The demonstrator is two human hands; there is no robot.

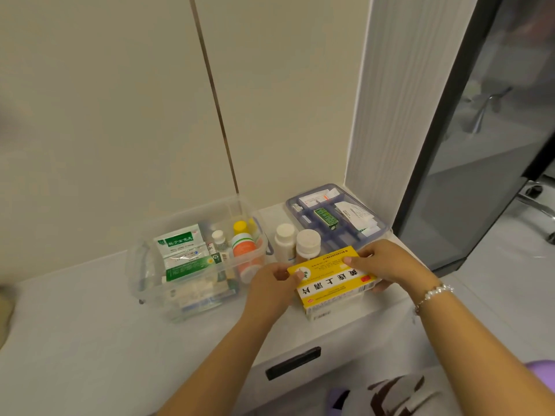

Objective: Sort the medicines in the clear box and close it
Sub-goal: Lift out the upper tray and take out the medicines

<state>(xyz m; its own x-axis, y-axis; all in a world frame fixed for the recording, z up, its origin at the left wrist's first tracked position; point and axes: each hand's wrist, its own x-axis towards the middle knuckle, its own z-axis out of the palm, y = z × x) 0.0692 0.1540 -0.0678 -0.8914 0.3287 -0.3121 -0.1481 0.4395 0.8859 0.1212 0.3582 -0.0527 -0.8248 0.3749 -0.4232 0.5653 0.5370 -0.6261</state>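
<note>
A yellow medicine carton [332, 280] is held just above the counter, my left hand [270, 288] gripping its left end and my right hand [387, 265] its far right edge. Left of it stands the clear box [144, 265], open on top, with green-and-white sachets [180, 244], an orange bottle [247, 256], a yellow-capped bottle [240, 226] and a small vial [218, 238] inside. Two white bottles [307, 244] stand between the box and the carton. A blue-tinted compartment tray [381, 225] with a green packet [326, 217] and leaflets lies behind, by the wall.
The white counter [75, 325] runs to the left and has a drawer with a dark handle [292, 363] below its front edge. A ribbed white panel [390, 115] and a dark glass door [480, 145] close off the right side.
</note>
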